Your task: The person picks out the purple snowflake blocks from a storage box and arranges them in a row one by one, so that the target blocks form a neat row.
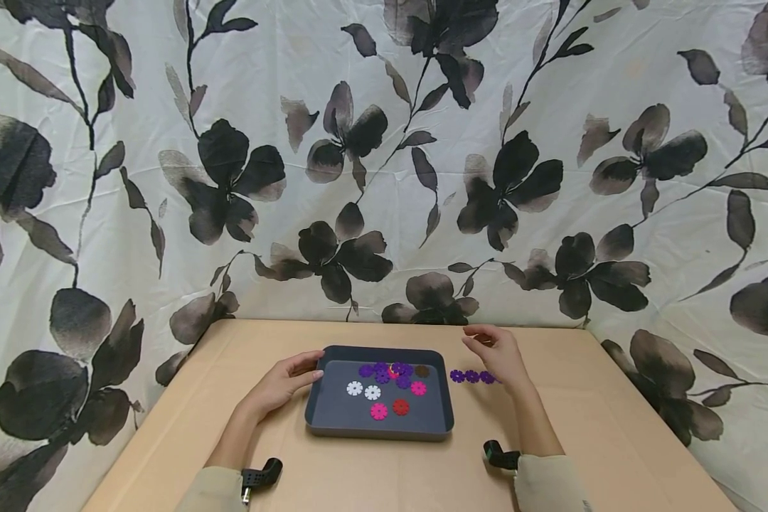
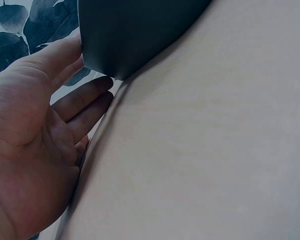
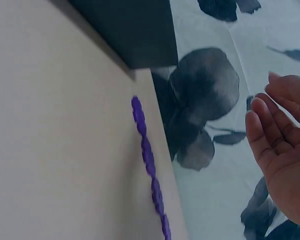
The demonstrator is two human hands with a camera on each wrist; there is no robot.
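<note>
My left hand point(image 1: 284, 384) rests against the left side of a dark grey tray point(image 1: 326, 419), fingers fairly straight; in the left wrist view its fingertips touch the outer wall at a corner. Notched plastic discs lie in the tray: a purple cluster point(image 1: 382, 377), white discs point(image 1: 355, 388), pink discs point(image 1: 379, 412), a red disc point(image 1: 400, 407) and a brown disc point(image 1: 422, 371). Right of the tray, a row of joined purple discs point(image 1: 472, 376) lies on the table. Raised just above its right end, my right hand point(image 1: 500, 358) holds nothing, its fingers loosely bent.
The light wooden table point(image 1: 384, 473) ends at the back against a white cloth point(image 1: 435, 213) with dark flowers. Black wrist cameras, one on the left wrist point(image 1: 264, 473) and one on the right wrist point(image 1: 501, 455), stick out over the table in front of the tray.
</note>
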